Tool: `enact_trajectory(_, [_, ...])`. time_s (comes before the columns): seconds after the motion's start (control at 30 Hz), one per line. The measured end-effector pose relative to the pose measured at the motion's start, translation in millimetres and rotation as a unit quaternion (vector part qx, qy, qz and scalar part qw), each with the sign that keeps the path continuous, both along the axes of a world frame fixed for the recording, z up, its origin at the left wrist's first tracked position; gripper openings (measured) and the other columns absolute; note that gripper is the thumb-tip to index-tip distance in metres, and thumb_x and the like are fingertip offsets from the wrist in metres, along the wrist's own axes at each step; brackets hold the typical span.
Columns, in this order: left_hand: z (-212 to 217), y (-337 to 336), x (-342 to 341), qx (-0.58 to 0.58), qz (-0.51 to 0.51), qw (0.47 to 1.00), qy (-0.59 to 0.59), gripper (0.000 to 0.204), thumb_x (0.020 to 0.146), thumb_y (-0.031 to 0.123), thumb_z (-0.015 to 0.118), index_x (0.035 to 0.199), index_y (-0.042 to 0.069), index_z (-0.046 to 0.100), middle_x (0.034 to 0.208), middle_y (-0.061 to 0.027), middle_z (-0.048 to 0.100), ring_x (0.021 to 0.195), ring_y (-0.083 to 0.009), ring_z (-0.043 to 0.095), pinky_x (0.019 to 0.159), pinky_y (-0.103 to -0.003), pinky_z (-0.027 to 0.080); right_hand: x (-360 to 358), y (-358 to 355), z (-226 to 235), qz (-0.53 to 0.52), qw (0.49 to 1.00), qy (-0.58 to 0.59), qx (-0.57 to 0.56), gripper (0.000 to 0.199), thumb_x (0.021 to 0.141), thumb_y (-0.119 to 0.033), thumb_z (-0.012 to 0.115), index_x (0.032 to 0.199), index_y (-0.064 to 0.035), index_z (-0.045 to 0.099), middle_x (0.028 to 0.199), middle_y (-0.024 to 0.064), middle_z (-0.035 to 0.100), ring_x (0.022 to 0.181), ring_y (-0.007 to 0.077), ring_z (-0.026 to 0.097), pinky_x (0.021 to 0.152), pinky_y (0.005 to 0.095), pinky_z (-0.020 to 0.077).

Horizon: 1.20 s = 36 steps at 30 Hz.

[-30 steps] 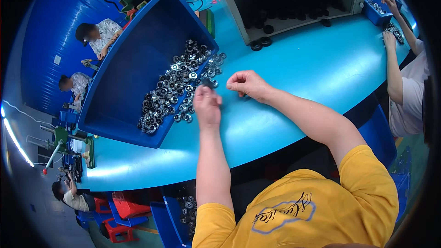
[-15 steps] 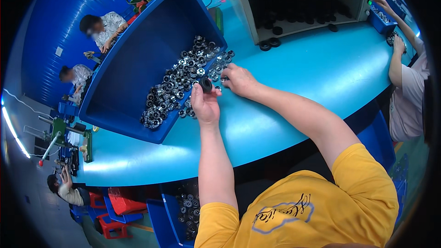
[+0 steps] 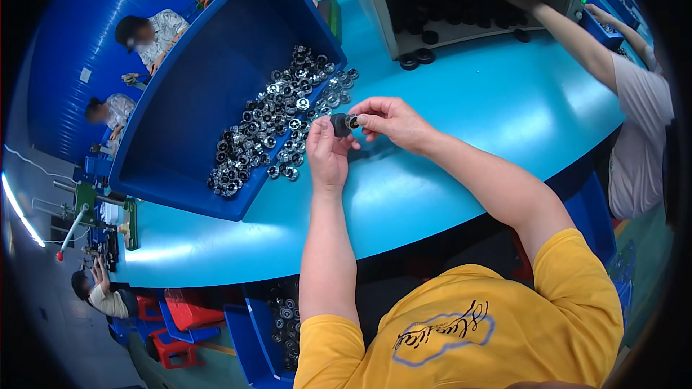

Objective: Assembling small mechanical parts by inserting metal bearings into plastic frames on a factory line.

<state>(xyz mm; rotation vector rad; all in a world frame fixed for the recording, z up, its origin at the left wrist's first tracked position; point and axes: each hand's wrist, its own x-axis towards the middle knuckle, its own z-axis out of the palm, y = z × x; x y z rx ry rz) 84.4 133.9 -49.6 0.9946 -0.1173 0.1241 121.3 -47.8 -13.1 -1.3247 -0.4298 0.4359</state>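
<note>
In my left hand a small black rubber tyre is pinched between thumb and fingers. My right hand grips a shiny silver wheel hub by its edge, right up against the tyre's open side. Whether the hub has entered the tyre cannot be made out. Both hands are above the blue table, just right of a large blue bin tipped on its side. Many silver wheel hubs spill from the bin's mouth, and several lie on the table close to my fingers.
Black tyres lie in and before a grey box-shaped machine at the back. From the right, a co-worker's arm reaches into it. Below the table edge stands a blue bin of wheels. Other people sit at the far left.
My right hand has picked up a wheel hub from the table and brought it to the tyre in my left hand. The co-worker's arm has reached into the grey machine.
</note>
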Motion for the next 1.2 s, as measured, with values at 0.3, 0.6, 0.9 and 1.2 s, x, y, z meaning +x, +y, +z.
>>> enact_trajectory(0.3, [5.1, -12.9, -3.9, -0.008, -0.014, 1.0, -0.006, 0.037, 0.107, 0.032, 0.05, 0.128, 0.002, 0.05, 0.104, -0.0091, 0.065, 0.084, -0.0177, 0.064, 0.071, -0.033, 0.058, -9.5, 3.6, -0.9, -0.168, 0.949, -0.257, -0.07, 0.014, 0.084, -0.011, 0.078, 0.091, -0.0025, 0.069, 0.092, 0.0057, 0.061, 0.075, 0.0135, 0.067, 0.068, 0.0271, 0.0544])
enact_trajectory(0.6, [5.2, -16.1, -6.0, 0.027, -0.003, 1.0, -0.012, 0.039, 0.105, 0.033, 0.054, 0.128, 0.001, 0.052, 0.106, -0.0082, 0.064, 0.093, -0.018, 0.065, 0.079, -0.035, 0.059, -8.6, -0.8, -0.6, -0.153, 0.911, -0.365, -0.114, 0.016, 0.078, -0.006, 0.079, 0.089, -0.0045, 0.067, 0.094, 0.005, 0.063, 0.077, 0.0151, 0.066, 0.067, 0.0302, 0.0553])
enact_trajectory(0.9, [2.6, -16.7, -8.4, 0.048, 0.017, 0.999, -0.019, 0.039, 0.106, 0.032, 0.054, 0.13, 0.001, 0.054, 0.113, -0.007, 0.061, 0.102, -0.0159, 0.062, 0.087, -0.036, 0.058, -5.7, -4.9, 3.1, -0.134, 0.922, -0.346, -0.109, 0.026, 0.077, -0.007, 0.08, 0.099, -0.0049, 0.067, 0.094, 0.0059, 0.063, 0.076, 0.0152, 0.066, 0.069, 0.0298, 0.0565])
enact_trajectory(1.2, [-1.0, -25.0, -6.0, 0.146, 0.032, 0.988, -0.035, 0.039, 0.101, 0.016, 0.064, 0.133, -0.003, 0.053, 0.12, -0.0089, 0.063, 0.108, -0.0167, 0.063, 0.095, -0.031, 0.053, -10.4, 0.8, -7.0, -0.156, 0.893, -0.387, -0.168, 0.032, 0.076, -0.003, 0.081, 0.104, -0.005, 0.067, 0.093, 0.0064, 0.062, 0.078, 0.0161, 0.067, 0.071, 0.0302, 0.0574])
